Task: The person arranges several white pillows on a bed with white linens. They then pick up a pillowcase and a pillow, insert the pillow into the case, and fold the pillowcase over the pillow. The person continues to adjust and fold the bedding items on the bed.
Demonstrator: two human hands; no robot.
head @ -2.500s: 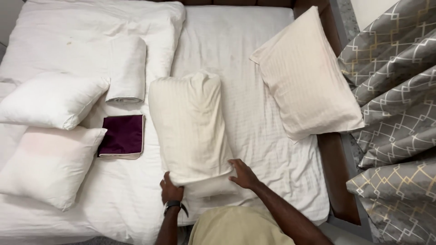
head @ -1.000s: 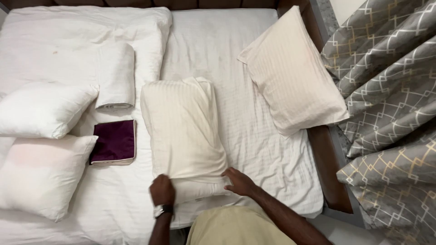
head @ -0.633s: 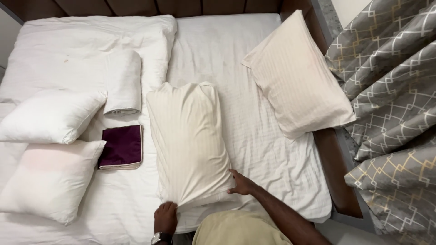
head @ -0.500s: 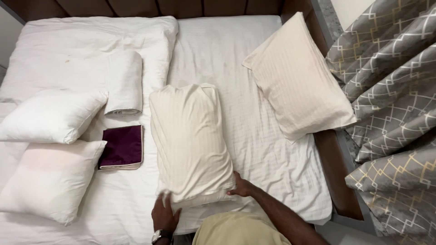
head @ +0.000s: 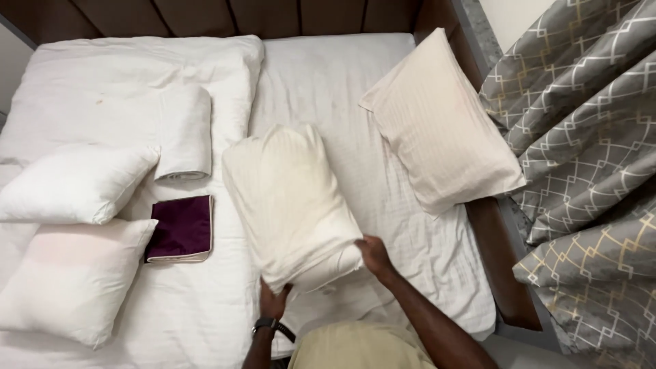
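1. As both hands work at its near end, the cream striped pillow (head: pixel 290 205) lies lengthwise on the middle of the bed (head: pixel 342 82), its far end pointing toward the dark headboard (head: pixel 225 17).
2. Left hand (head: pixel 275 301), a dark watch (head: pixel 263 324) at the wrist, is closed on the lower left corner of the pillow from beneath; only part of the hand shows.
3. Right hand (head: pixel 372 256) is closed on the lower right corner, fingers curled into the fabric edge.
4. Progress, as judged: the case appears to cover nearly the whole pillow, with loose fabric gathered only at the near end; closing or smoothing that end looks to be what is left.
5. A second cased pillow (head: pixel 441 123) rests tilted at the right edge of the bed, apparently done, beside the patterned grey curtain (head: pixel 588 137).
6. Two plain white pillows (head: pixel 75 181) (head: pixel 68 280) lie at the left, apparently uncased.
7. Between them and the held pillow lie a rolled white cloth (head: pixel 184 133) and a folded purple cloth (head: pixel 181 229), apart from both hands.
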